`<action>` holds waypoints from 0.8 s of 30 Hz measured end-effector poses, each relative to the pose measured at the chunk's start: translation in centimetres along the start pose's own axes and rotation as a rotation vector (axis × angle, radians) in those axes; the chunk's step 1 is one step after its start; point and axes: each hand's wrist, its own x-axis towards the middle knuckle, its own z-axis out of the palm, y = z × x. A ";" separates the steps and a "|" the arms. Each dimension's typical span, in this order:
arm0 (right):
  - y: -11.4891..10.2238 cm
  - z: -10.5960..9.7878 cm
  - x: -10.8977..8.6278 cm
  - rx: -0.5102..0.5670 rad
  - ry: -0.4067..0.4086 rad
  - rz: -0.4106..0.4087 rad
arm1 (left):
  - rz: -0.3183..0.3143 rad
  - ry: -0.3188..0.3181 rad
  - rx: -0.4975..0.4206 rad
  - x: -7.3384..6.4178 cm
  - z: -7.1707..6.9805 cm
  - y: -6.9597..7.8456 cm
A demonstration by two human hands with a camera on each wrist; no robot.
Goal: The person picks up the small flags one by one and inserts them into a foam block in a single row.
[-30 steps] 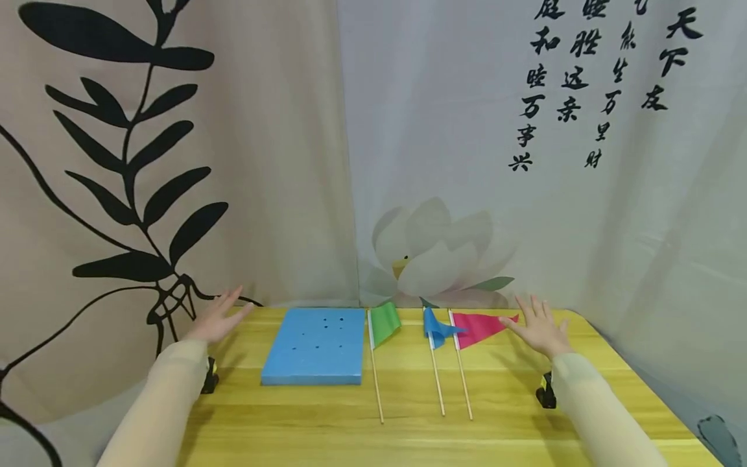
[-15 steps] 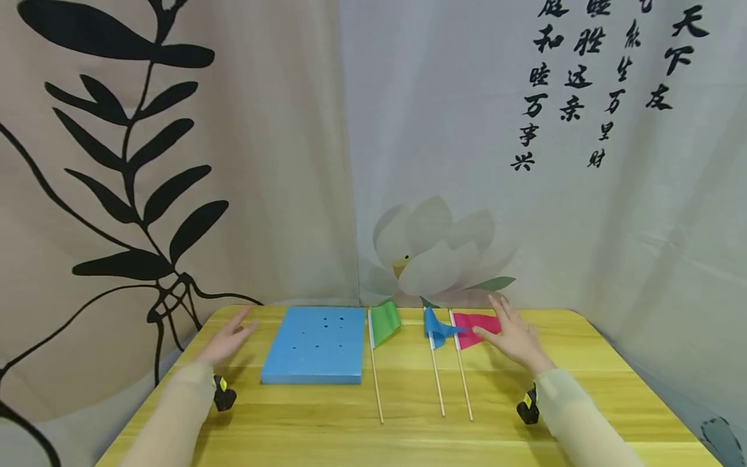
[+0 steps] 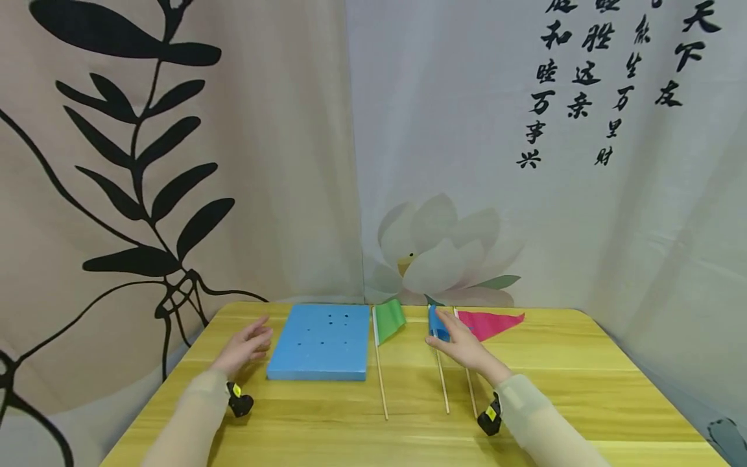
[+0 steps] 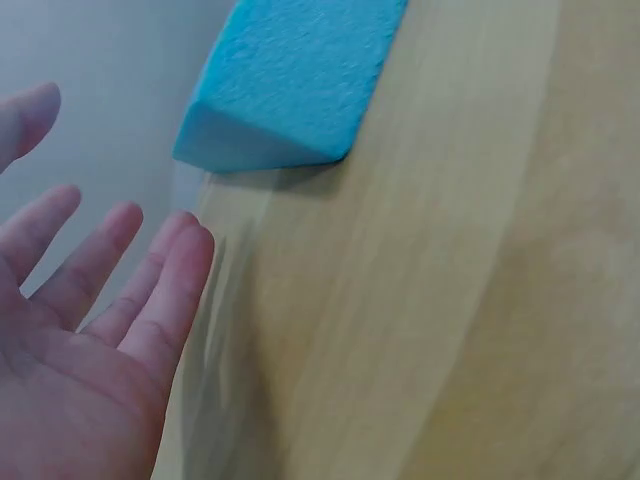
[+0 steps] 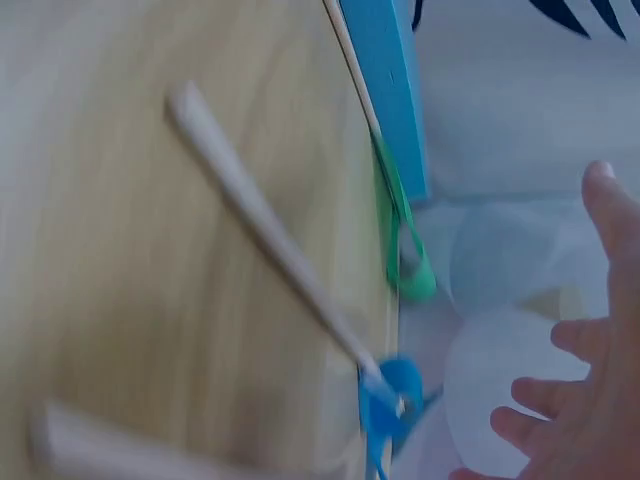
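One blue flag [image 3: 438, 329], loosely curled

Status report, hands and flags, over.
Right hand empty, above blue flag. Left hand empty, beside holed blue block. Green flag, pink flag lying on table. Nothing visibly blocking.

Cream sleeves [image 3: 192, 415] adjoin 2 black, yellow-marked cameras [image 3: 242, 405].
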 end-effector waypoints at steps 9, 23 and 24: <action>-2.4 3.9 1.3 0.247 0.059 0.087 | -0.025 -0.019 -0.060 -0.1 1.1 -1.1; -3.4 8.8 2.4 0.709 -0.092 0.316 | 0.020 -0.038 -0.045 -0.1 1.6 -1.3; -3.5 8.9 2.3 0.714 -0.102 0.325 | 0.019 -0.040 -0.043 -0.1 1.6 -1.3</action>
